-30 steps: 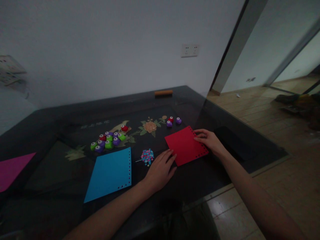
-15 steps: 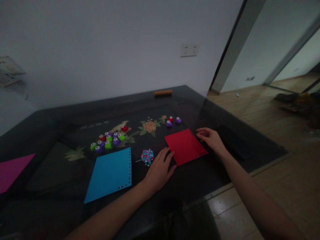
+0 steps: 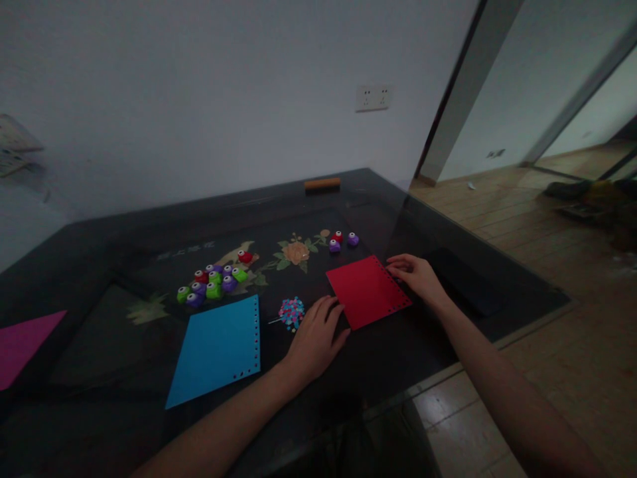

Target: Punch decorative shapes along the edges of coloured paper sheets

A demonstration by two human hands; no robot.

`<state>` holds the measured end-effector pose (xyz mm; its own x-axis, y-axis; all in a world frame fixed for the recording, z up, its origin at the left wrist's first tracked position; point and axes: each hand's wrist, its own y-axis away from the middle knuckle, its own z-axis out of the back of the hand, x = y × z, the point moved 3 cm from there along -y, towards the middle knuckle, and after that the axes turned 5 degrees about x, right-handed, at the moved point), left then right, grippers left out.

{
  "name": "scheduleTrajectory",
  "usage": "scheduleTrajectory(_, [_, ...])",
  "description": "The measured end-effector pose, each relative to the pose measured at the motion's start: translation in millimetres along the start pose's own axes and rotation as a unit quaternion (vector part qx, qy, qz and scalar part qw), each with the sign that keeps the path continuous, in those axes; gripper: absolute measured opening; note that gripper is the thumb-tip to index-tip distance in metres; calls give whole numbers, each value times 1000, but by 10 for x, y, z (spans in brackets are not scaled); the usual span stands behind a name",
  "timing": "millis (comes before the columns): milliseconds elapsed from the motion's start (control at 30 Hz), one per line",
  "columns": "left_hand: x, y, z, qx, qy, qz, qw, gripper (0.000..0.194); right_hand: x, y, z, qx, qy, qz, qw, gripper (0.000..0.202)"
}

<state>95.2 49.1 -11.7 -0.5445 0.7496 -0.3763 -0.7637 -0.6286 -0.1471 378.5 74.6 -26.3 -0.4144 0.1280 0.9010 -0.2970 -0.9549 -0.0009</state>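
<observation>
A red sheet point(image 3: 367, 292) with small holes along its right and lower edges lies flat on the dark table. My left hand point(image 3: 318, 332) rests at its left edge, palm down, fingers spread and touching or very near the paper. Beside the right edge is my right hand point(image 3: 412, 275), thumb and fingers drawn together; whether something small sits between them is hidden. A heap of tiny pink, blue and white pieces point(image 3: 291, 313) lies just left of my left hand, with a thin metallic stick point(image 3: 274, 321) poking out. Further left is a blue sheet point(image 3: 216, 352), also holed along two edges.
Several green, purple and red eyeball-topped pieces point(image 3: 213, 290) cluster behind the blue sheet. Two purple ones and a red one point(image 3: 338, 236) stand behind the red sheet. A magenta sheet point(image 3: 27, 345), a brown bar point(image 3: 322, 184) and a dark flat object point(image 3: 460, 282) also lie on the table.
The view has shifted slightly. My right hand has moved a touch left along the red sheet's edge; my left hand stays in place.
</observation>
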Motion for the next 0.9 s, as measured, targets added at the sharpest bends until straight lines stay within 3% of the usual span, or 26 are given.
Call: scheduleTrajectory(900, [-1,3,-3,-1,-2,-5,1000,39,91,23,-7,3,12,14,1000,21])
